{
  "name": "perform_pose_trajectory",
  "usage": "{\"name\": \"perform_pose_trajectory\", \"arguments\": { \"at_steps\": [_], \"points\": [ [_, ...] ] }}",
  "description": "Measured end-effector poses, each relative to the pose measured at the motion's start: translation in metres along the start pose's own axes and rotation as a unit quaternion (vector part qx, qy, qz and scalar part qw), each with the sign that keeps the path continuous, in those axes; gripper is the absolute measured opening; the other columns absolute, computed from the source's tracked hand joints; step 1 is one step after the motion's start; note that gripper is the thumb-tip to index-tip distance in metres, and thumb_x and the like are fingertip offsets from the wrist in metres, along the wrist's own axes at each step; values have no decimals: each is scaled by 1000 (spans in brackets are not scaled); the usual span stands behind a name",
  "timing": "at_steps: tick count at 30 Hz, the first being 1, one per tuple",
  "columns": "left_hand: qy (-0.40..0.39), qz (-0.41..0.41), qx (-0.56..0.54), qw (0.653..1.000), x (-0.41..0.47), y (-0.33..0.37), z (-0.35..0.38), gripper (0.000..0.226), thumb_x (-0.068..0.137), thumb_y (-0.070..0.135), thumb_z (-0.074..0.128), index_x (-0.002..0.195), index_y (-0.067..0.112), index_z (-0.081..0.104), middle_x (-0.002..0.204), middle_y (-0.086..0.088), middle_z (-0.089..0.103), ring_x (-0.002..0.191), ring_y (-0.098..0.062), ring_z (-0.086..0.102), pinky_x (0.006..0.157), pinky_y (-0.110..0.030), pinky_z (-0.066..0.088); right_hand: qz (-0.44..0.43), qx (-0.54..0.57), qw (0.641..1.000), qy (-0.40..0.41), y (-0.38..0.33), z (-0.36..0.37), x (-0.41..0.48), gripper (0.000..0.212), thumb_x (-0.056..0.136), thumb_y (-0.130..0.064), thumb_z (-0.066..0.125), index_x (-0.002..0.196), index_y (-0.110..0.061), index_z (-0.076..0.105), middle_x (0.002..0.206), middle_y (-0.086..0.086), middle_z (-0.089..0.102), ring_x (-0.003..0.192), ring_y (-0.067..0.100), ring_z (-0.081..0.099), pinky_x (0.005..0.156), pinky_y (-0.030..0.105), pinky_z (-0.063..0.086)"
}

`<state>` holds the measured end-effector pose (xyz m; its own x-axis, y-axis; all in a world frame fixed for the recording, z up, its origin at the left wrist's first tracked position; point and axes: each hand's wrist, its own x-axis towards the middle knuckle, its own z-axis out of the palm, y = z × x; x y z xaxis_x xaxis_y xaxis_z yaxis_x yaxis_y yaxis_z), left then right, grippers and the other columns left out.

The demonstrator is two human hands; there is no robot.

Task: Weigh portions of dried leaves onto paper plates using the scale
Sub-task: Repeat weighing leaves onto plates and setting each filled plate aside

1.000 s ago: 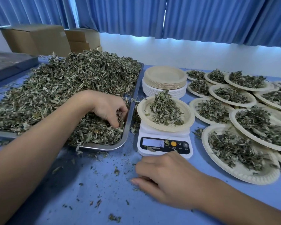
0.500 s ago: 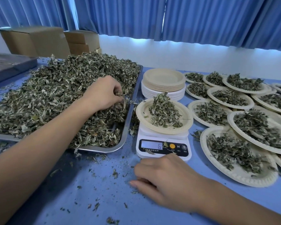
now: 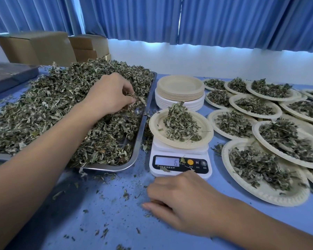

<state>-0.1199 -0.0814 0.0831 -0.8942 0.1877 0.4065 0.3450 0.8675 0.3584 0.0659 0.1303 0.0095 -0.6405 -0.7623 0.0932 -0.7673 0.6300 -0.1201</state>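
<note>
Scale is reading 6; left hand is pinching dried leaves over the tray, right hand is resting slack and empty before the scale.

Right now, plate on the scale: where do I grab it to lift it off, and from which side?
Take the plate by its bare near rim, which overhangs the scale, from the front, where the right hand rests: fingers under, thumb on top. The tray crowds the left, filled plates the right, the plate stack the back. Keep level; the leaf heap is loose.
</note>
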Motion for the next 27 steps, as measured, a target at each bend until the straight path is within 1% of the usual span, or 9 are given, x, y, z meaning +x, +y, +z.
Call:
{"name": "perform_pose_trajectory", "arguments": {
  "at_steps": [3, 5, 8, 11, 13, 17, 22, 25, 27],
  "points": [
    [37, 29, -6, 999, 1, 8, 3, 16, 85, 29, 80, 98, 18, 79, 93, -2, 73, 85, -21, 63, 82, -29, 45, 0, 5, 1000, 2, 0, -2, 0, 31, 108, -44, 39, 83, -26, 34, 78, -11, 37, 67, 18, 40, 59, 41, 43],
    [45, 46, -36, 997, 1, 17, 1, 13, 85, 29, 80, 95, 20, 79, 84, 5, 72, 75, -9, 61, 77, -23, 45, -2, 4, 1000, -4, -1, -2, 0, 31, 108, -45, 38, 84, -26, 33, 79, -10, 37, 69, 20, 43, 60, 42, 43],
    [-18, 88, -156, 984, -1, 35, -5, 14, 82, 30, 82, 90, 19, 80, 69, 10, 70, 58, 4, 59, 58, -18, 48, -3, 6, 1000, 1, -1, -2, -1, 31, 108, -45, 39, 84, -27, 33, 79, -10, 37, 69, 22, 46, 60, 43, 44],
    [-142, 128, -237, 952, -9, 54, -7, 16, 77, 31, 85, 88, 20, 80, 76, 2, 76, 69, -16, 70, 72, -33, 58, -3, 5, 1000, 10, 0, -2, -1, 31, 108, -44, 41, 83, -27, 33, 78, -10, 38, 67, 22, 46, 58, 43, 45],
    [-199, 150, -228, 941, -11, 63, -2, 20, 75, 29, 87, 91, 20, 80, 80, -2, 77, 70, -17, 69, 77, -40, 58, -2, 4, 1000, 9, 0, -1, -1, 31, 108, -45, 40, 84, -28, 32, 78, -11, 36, 67, 22, 46, 58, 43, 45],
    [-207, 138, -225, 942, -9, 66, 5, 25, 73, 25, 90, 95, 19, 79, 85, -2, 76, 67, -3, 64, 81, -38, 57, -4, 1, 1000, 8, 1, 0, 0, 31, 108, -46, 38, 84, -28, 31, 79, -11, 36, 68, 21, 44, 59, 43, 46],
    [-187, 97, -243, 947, 0, 51, -8, 26, 74, 26, 88, 97, 19, 78, 86, -5, 77, 70, -12, 67, 80, -43, 58, -6, 3, 1000, 9, 2, 0, 0, 31, 108, -46, 40, 84, -28, 32, 79, -10, 36, 69, 23, 46, 59, 44, 47],
    [-195, 76, -191, 959, 9, 32, -13, 19, 79, 33, 84, 94, 23, 77, 78, 1, 75, 69, -7, 67, 73, -30, 53, -7, 6, 1000, 11, 1, -1, 0, 31, 107, -44, 41, 83, -27, 32, 78, -10, 37, 68, 22, 46, 58, 43, 46],
    [-232, 45, -98, 967, 16, 18, -12, 20, 80, 36, 82, 96, 28, 75, 79, 4, 73, 74, -7, 67, 82, -34, 51, -5, 7, 1000, 7, 1, -2, 0, 30, 108, -44, 41, 84, -27, 32, 79, -10, 38, 69, 23, 48, 59, 44, 45]
  ]
}}
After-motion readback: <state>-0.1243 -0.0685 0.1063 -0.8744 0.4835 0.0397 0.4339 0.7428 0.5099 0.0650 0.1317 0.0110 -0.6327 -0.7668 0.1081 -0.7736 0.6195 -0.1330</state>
